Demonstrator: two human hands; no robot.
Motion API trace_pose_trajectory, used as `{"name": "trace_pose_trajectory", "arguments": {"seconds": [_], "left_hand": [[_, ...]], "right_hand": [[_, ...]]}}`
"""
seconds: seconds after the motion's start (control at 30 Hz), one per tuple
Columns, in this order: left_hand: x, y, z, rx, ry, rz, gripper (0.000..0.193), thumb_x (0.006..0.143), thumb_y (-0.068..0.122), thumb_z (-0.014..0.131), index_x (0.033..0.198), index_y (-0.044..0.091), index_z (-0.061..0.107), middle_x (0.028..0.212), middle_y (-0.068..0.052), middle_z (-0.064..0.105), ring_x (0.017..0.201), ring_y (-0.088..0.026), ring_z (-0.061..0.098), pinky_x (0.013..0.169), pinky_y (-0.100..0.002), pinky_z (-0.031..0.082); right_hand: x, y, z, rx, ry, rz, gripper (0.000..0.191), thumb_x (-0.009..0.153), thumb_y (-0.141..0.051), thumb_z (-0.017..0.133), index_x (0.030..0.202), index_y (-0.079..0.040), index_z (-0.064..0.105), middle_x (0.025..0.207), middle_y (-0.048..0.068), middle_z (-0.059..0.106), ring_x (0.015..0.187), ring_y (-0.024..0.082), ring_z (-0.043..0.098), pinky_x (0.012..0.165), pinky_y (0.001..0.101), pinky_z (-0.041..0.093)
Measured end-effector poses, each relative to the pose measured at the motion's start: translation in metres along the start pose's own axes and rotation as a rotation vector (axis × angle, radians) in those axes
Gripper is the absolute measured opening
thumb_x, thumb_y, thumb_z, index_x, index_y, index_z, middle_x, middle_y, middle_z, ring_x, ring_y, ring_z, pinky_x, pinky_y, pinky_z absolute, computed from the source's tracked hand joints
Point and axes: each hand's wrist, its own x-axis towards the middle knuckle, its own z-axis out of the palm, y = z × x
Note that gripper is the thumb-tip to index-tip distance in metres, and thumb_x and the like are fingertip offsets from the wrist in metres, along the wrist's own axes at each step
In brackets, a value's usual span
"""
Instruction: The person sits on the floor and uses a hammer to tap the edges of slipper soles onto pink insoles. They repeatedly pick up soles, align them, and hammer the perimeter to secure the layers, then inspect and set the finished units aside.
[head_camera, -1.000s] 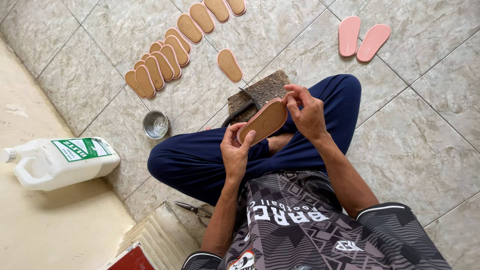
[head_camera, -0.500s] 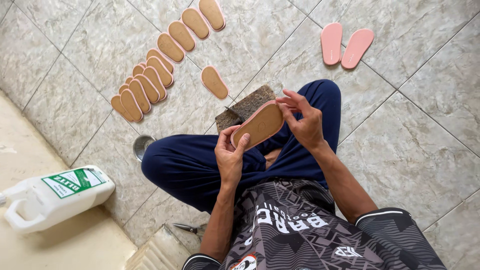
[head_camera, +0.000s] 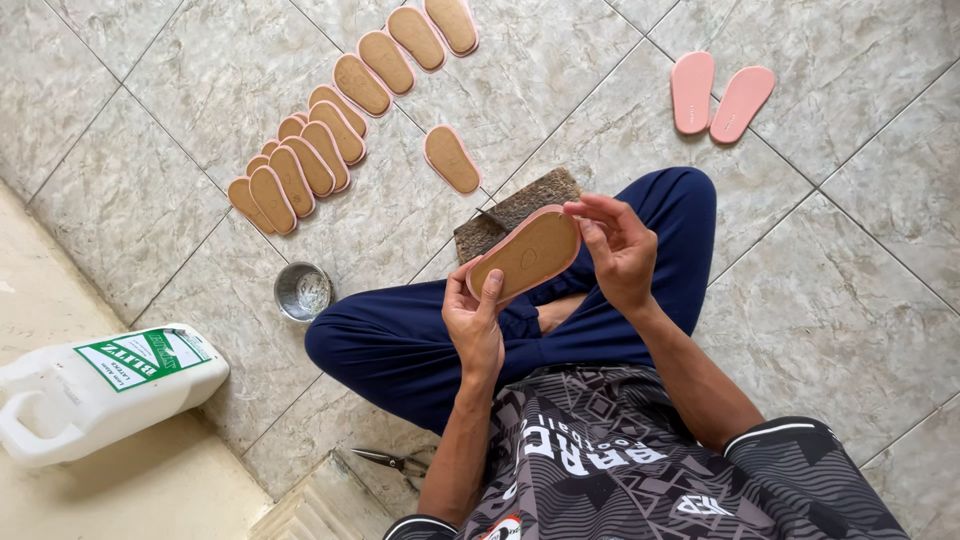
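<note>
- A person sits cross-legged on a tiled floor (head_camera: 830, 330), seen from above.
- The left hand (head_camera: 476, 318) cups the near end of a tan sole with a pink edge (head_camera: 525, 254), fingers curled up against its face.
- The right hand (head_camera: 617, 250) pinches the sole's far end between thumb and fingertips, the other fingers loosely spread.
- The sole sits between both hands, lifted above the lap, tan face up.
- Beyond the left hand, a row of similar tan soles (head_camera: 330, 130) lies laid out on the floor, with one single sole (head_camera: 452, 158) nearer; these look already handled.
- Beyond the right hand, well apart, two plain pink soles (head_camera: 718, 95) lie side by side, seemingly still waiting.
- Just past the hands lies a brown rough pad (head_camera: 515, 208); left of the left hand sit a small metal cup (head_camera: 302, 291) and a white jug (head_camera: 95, 385).
- Scissors (head_camera: 395, 461) lie near the left elbow.
</note>
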Motion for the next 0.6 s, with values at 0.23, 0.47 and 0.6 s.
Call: {"name": "trace_pose_trajectory", "arguments": {"seconds": [0.23,0.47,0.6], "left_hand": [[0.0,-0.001,-0.025,-0.025,-0.022,0.078,0.029,0.098,0.005,0.073,0.123,-0.002,0.058,0.117,-0.014,0.068,0.106,-0.018,0.07,0.091,-0.033,0.062],[0.001,0.003,-0.039,-0.083,0.008,0.032,0.028,0.096,0.006,0.071,0.12,0.0,0.057,0.115,-0.012,0.068,0.105,-0.016,0.07,0.089,-0.033,0.063],[-0.001,0.003,-0.044,-0.084,0.005,0.044,0.027,0.098,0.006,0.071,0.12,-0.001,0.057,0.116,-0.013,0.068,0.105,-0.017,0.069,0.09,-0.032,0.062]], "right_hand": [[0.004,0.001,0.028,0.136,0.041,0.203,0.036,0.101,-0.002,0.069,0.134,0.003,0.054,0.117,0.013,0.069,0.106,0.019,0.072,0.09,0.0277,0.06],[-0.002,-0.004,0.052,-0.073,-0.043,0.107,0.034,0.1,-0.001,0.068,0.132,0.003,0.056,0.119,0.013,0.069,0.104,0.016,0.073,0.089,0.0275,0.062],[-0.005,-0.005,0.057,0.07,-0.058,0.169,0.038,0.1,0.001,0.067,0.136,0.003,0.054,0.121,0.013,0.068,0.115,0.016,0.068,0.102,0.0277,0.056]]}}
